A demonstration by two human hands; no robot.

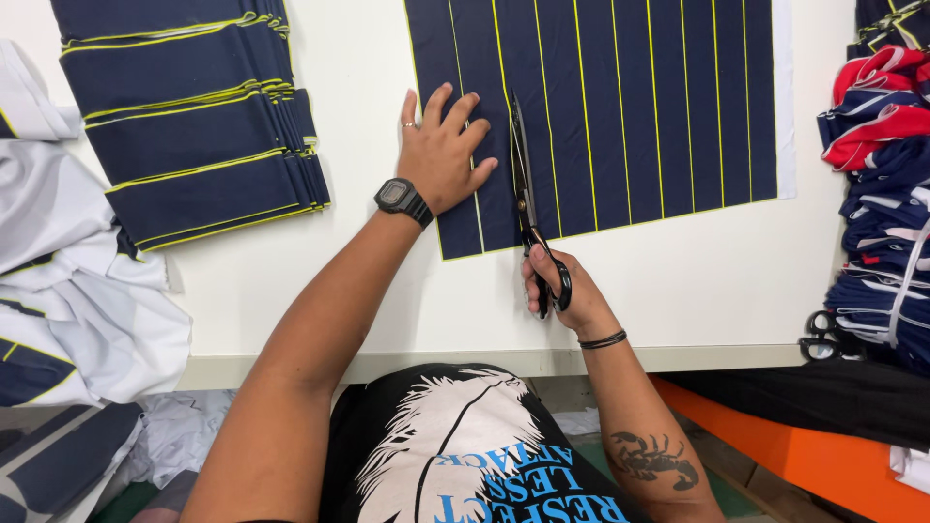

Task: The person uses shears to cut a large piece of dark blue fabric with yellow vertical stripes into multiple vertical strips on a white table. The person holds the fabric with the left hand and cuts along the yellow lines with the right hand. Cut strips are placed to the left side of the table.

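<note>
Left hand: the left hand [441, 153] lies palm down on the navy fabric sheet [620, 107], fingers spread open and flat, pressing its near left corner; it grips nothing.
Left arm: stretched forward from the near edge, wrist straight, with a black wristwatch [402, 199].
Right hand: the right hand [557, 288] is curled closed around the handle loops of the black scissors [528, 208], knuckles up, just off the sheet's near edge.
Right arm: bent at the elbow, rising from near right, with a dark band on the wrist.
Scissors: blades point away from the person and lie along a yellow line, just right of the left hand's fingertips.
Fabric sheet: navy with thin yellow lengthwise lines, flat on the white table [368, 281], far centre to right.
Left of the sheet: a stack of cut navy strips [194, 126], well apart.
Right edge: a heap of navy, red and white cloth [882, 194].
</note>
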